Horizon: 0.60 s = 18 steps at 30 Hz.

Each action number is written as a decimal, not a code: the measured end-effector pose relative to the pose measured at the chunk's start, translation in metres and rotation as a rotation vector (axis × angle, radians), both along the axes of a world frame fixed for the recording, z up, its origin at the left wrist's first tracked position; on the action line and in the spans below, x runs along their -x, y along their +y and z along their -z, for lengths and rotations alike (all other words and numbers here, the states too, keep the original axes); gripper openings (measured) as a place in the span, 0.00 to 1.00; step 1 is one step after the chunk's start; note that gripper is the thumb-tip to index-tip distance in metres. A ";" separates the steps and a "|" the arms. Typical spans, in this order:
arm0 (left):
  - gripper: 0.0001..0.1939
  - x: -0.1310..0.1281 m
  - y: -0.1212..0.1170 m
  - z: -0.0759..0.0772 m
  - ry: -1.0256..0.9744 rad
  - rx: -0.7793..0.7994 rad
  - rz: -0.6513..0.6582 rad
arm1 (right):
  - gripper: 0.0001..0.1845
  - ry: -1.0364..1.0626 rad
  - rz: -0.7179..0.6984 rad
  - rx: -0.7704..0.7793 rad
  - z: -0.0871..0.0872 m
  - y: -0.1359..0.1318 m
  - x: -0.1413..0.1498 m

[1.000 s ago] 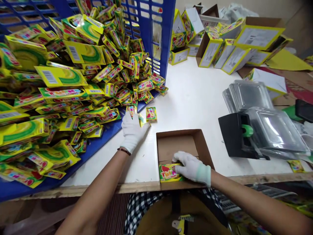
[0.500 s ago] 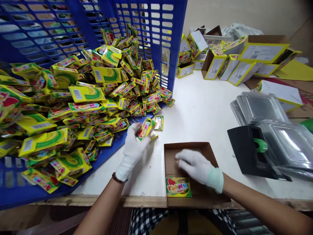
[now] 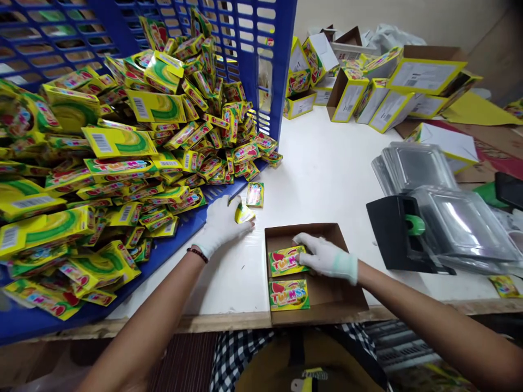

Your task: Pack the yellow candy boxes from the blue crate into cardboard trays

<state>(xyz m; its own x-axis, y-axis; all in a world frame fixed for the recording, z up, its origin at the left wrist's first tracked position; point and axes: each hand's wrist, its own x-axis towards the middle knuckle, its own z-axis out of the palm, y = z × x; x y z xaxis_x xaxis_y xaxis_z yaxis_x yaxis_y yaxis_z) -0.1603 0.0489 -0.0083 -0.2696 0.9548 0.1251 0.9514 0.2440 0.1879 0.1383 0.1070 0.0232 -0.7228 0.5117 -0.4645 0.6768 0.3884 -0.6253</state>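
Observation:
My left hand (image 3: 220, 224), in a white glove, is at the blue crate's edge with thumb and fingers apart. Between them a small yellow carton (image 3: 244, 213) lies on the white table, partly hidden by the hand. Just beyond it rests another small carton (image 3: 255, 195). My right hand (image 3: 322, 256), also gloved, pinches the right end of a "Twins" carton (image 3: 285, 262) inside a shallow brown cardboard box (image 3: 339, 299). A second "Twins" carton (image 3: 289, 295) lies flat in the box's near left corner.
A blue plastic crate (image 3: 267, 81) on its side spills a heap of cartons (image 3: 163, 158) at left. Printed yellow boxes (image 3: 382, 103) stand at the back. Clear plastic lids (image 3: 457, 223) and a black tape dispenser (image 3: 398, 231) sit at right.
The carton that was in my left hand now lies in the brown box under my right hand. My left hand has moved to another carton on the table. The whole view has shifted slightly.

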 end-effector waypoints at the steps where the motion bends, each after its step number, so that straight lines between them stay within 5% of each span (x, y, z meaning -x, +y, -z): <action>1: 0.38 0.001 0.003 0.003 0.039 0.043 -0.003 | 0.19 -0.007 -0.030 -0.049 0.009 -0.005 0.004; 7: 0.14 -0.017 -0.007 0.001 -0.016 0.074 0.029 | 0.14 -0.081 -0.245 -0.373 0.028 -0.019 0.021; 11: 0.15 -0.016 -0.027 -0.012 -0.068 -0.057 -0.087 | 0.12 -0.078 -0.321 -0.341 0.019 -0.013 0.021; 13: 0.17 -0.019 -0.037 -0.022 -0.332 -0.266 -0.229 | 0.12 0.046 -0.220 -0.291 0.012 -0.011 0.022; 15: 0.21 -0.030 -0.045 -0.034 -0.812 -0.472 -0.323 | 0.13 0.229 -0.039 -0.206 0.002 -0.011 0.024; 18: 0.25 -0.064 -0.052 -0.048 -1.375 -0.541 -0.269 | 0.17 0.478 0.203 0.149 -0.015 -0.015 0.032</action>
